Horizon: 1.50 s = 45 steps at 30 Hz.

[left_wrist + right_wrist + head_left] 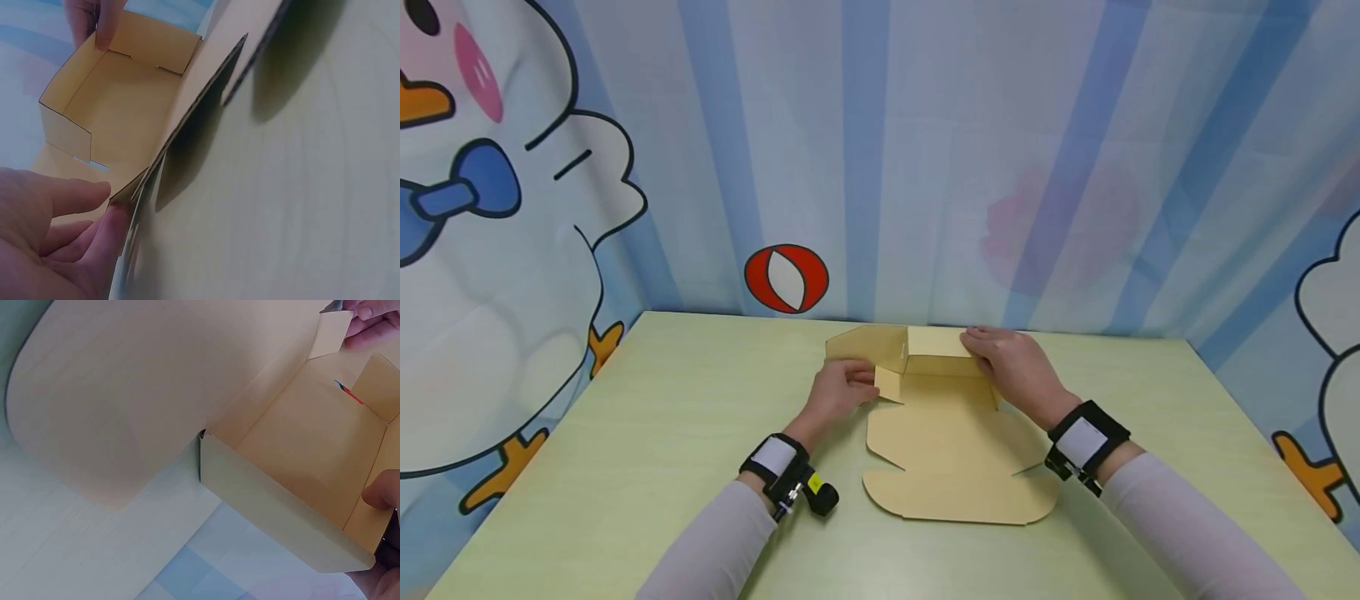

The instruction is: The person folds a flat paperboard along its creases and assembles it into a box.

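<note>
A partly folded tan cardboard box (955,433) lies on the table, its scalloped lid panel spread toward the front edge. Its back wall (943,365) stands up, and a side panel (865,343) sticks out flat to the left. My left hand (838,390) pinches a small corner flap (889,385) on the left side between thumb and fingers. At the back right corner, my right hand (1011,367) grips the box, thumb on the inside of the wall. In the right wrist view, the right side wall (281,506) is upright.
The pale wooden table (662,450) extends around the box on both sides. Behind it hangs a blue striped cloth (917,167) printed with cartoon ducks and a red-and-white ball. Each wrist wears a black strap (1086,442) with a camera.
</note>
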Available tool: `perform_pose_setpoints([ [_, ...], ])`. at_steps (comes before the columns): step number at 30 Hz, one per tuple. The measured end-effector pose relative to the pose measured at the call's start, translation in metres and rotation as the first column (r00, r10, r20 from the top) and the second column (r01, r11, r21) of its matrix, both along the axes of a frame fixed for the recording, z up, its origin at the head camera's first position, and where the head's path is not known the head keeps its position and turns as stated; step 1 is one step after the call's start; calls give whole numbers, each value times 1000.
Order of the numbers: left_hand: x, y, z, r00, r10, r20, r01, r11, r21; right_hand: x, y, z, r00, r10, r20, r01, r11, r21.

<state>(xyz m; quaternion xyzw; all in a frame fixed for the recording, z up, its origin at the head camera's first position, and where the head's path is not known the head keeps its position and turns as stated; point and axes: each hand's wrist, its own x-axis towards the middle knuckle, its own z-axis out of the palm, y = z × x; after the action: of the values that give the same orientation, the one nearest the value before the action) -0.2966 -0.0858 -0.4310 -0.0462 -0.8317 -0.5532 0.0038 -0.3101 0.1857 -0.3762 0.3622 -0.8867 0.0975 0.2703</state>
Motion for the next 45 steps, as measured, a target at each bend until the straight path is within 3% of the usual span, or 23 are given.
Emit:
perform_pose_setpoints([
  [10, 1, 6, 1, 1000, 11, 9, -11, 1000, 26, 2, 0, -1, 1000, -5, 1, 5, 1000, 21],
  [17, -2, 13, 2, 999, -40, -34, 42, 997, 63, 2, 1, 0, 1000, -5, 5, 5, 1000, 22],
  [25, -3, 24, 8, 995, -65, -71, 60, 996, -62, 3, 1, 0, 1000, -11, 13, 10, 1000, 21],
  [36, -3, 37, 12, 984, -136, -114, 124, 986, -113, 4, 0, 1, 1000, -15, 8, 15, 1000, 23],
  [45, -3, 46, 11, 957, -219, -191, 166, 952, -258, 5, -1, 2, 1000, -5, 10, 5, 1000, 22],
])
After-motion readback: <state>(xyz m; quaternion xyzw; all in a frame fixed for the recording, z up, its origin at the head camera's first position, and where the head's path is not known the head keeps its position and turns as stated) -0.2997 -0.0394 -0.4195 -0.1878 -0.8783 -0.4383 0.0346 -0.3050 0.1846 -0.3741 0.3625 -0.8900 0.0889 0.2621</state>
